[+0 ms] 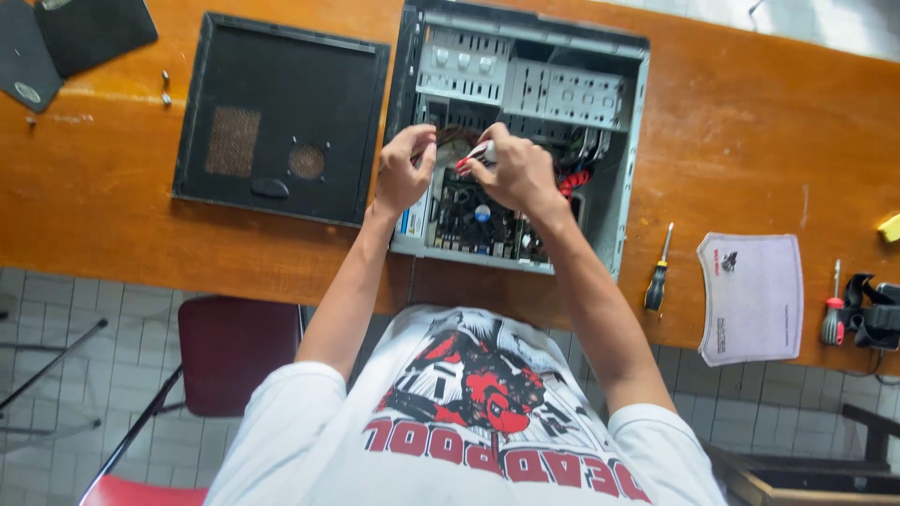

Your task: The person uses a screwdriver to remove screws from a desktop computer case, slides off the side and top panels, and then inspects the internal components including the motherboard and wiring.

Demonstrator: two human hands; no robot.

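Working left to right across the orange-brown wooden table point(112, 197), I am noting first the two dark grey fabric pads point(66, 37) at the far corner and a small metal screw point(166, 87) just beside them, then the black steel side panel with its perforated vent patches point(281, 117), which is lying flat and just beside the open grey metal computer case point(525, 141). My left hand point(403, 173) is reaching into the case with the fingers curled and pinching toward a bundle of thin wires; whether it is truly gripping anything I cannot tell. My right hand point(511, 173) is closing around a small white plastic connector with red leads point(480, 155), which is sitting inside the case above the green circuit board point(469, 220). I am judging this connector light but fragile: the leads are soft and will pull out of their crimps, so hold belongs on the stiff plastic body, never on the wires, and the sheet-metal edges of the case look sharp. Further right, a black-and-yellow-handled screwdriver point(658, 276) is lying apart from the case, then a grey fabric mouse mat point(750, 295), then a red-handled screwdriver point(832, 314) near the table edge.
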